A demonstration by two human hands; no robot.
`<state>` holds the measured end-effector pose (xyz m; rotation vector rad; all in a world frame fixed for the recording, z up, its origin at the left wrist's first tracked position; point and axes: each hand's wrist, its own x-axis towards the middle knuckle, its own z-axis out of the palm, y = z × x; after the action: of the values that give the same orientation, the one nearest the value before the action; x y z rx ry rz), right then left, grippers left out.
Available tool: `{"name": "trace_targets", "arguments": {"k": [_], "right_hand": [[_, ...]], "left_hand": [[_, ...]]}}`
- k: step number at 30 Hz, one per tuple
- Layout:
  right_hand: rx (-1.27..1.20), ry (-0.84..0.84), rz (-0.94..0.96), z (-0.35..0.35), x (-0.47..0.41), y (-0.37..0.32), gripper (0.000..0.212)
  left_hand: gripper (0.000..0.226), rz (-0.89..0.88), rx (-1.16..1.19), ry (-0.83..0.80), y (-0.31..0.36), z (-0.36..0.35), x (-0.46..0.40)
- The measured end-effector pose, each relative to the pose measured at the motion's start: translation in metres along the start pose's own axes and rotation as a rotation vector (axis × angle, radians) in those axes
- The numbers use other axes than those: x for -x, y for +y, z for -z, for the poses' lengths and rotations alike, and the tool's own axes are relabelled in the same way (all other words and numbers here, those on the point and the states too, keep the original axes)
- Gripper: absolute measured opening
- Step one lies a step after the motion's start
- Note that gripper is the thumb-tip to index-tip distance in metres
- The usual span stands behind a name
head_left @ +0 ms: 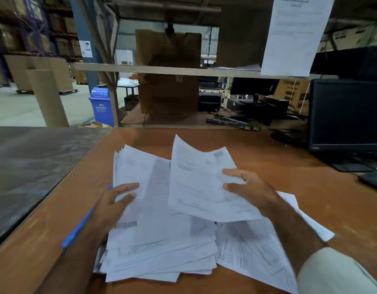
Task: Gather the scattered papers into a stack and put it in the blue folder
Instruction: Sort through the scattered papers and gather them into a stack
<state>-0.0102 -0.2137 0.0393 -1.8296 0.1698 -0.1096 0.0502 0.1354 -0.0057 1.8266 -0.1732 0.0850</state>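
A loose pile of white printed papers (160, 247) lies on the brown desk (278, 158). My right hand (250, 187) grips one sheet (200, 181) by its right edge and holds it lifted above the pile. My left hand (114, 203) rests on the pile's left side, fingers stretched over the upper sheets. Only a thin blue edge of the folder (77, 229) shows, sticking out to the left from under the papers and my left hand. More sheets (255, 249) are spread to the right under my right forearm.
A dark monitor (346, 115) and a keyboard (374, 179) stand at the right of the desk. A dark tabletop (30, 164) adjoins on the left. Shelving with cardboard boxes (168, 71) rises behind, and a paper notice (295, 35) hangs above.
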Motion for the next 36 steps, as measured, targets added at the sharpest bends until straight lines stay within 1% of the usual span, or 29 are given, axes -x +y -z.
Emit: {"name": "trace_targets", "arguments": {"k": [2,5,7,10,12,14,15,17,19,20,21,23,25,28,29,30,32,33,34,36], "right_hand": [[0.128,-0.043,-0.005,-0.014,-0.01,0.013,0.047],[0.271,-0.115,0.03,-0.031,-0.019,0.013,0.051],[0.345,-0.133,0.106,-0.049,-0.02,0.007,0.054],[0.426,-0.193,0.285,-0.078,-0.017,-0.002,0.064],[0.442,-0.278,0.289,-0.085,-0.012,-0.005,0.074],[0.496,-0.338,0.228,-0.074,-0.009,-0.005,0.082],[0.572,-0.324,0.199,-0.062,-0.01,-0.002,0.085],[0.824,-0.205,0.112,-0.021,-0.015,0.011,0.091],[1.05,-0.102,-0.059,0.032,-0.014,0.024,0.093],[1.095,-0.07,-0.152,0.055,-0.01,0.029,0.095],[1.09,-0.04,-0.229,0.076,-0.004,0.032,0.095],[1.014,0.019,-0.299,0.101,0.006,0.037,0.094],[0.986,0.066,-0.301,0.106,0.01,0.04,0.099],[0.953,0.081,-0.284,0.1,0.008,0.038,0.107],[0.926,0.093,-0.272,0.099,0.008,0.038,0.104],[0.9,0.112,-0.269,0.099,0.008,0.037,0.097],[0.898,0.157,-0.251,0.098,0.009,0.032,0.076],[0.929,0.159,-0.236,0.097,0.009,0.027,0.069],[0.974,0.148,-0.208,0.098,0.008,0.022,0.065],[1.042,0.109,-0.101,0.102,0.006,0.009,0.064]], "left_hand": [[0.029,-0.064,-0.049,0.008,0.002,0.001,0.002],[0.035,-0.099,-0.074,0.017,-0.003,0.007,0.002],[0.041,-0.101,-0.055,0.013,-0.002,0.008,0.003],[0.046,-0.127,-0.103,0.034,-0.001,0.008,0.005],[0.055,-0.127,-0.128,0.009,-0.003,0.009,0.005],[0.058,-0.156,-0.187,-0.01,-0.007,0.01,0.002],[0.055,-0.164,-0.199,-0.011,-0.009,0.009,0.0],[0.049,-0.161,-0.167,-0.022,-0.013,0.006,-0.003],[0.045,-0.169,-0.145,-0.048,-0.018,0.005,-0.006],[0.045,-0.164,-0.143,-0.053,-0.019,0.005,-0.008],[0.045,-0.162,-0.151,-0.053,-0.02,0.005,-0.009],[0.043,-0.152,-0.16,-0.058,-0.022,0.005,-0.011],[0.042,-0.152,-0.149,-0.056,-0.024,0.005,-0.013],[0.044,-0.133,-0.114,-0.08,-0.028,0.007,-0.015],[0.044,-0.12,-0.101,-0.083,-0.029,0.008,-0.016],[0.044,-0.101,-0.083,-0.08,-0.029,0.008,-0.016],[0.044,-0.068,-0.033,-0.074,-0.026,0.007,-0.015],[0.044,-0.063,-0.014,-0.072,-0.026,0.007,-0.015],[0.044,-0.058,0.008,-0.074,-0.024,0.007,-0.014],[0.043,-0.063,0.011,-0.082,-0.022,0.006,-0.012]]}}
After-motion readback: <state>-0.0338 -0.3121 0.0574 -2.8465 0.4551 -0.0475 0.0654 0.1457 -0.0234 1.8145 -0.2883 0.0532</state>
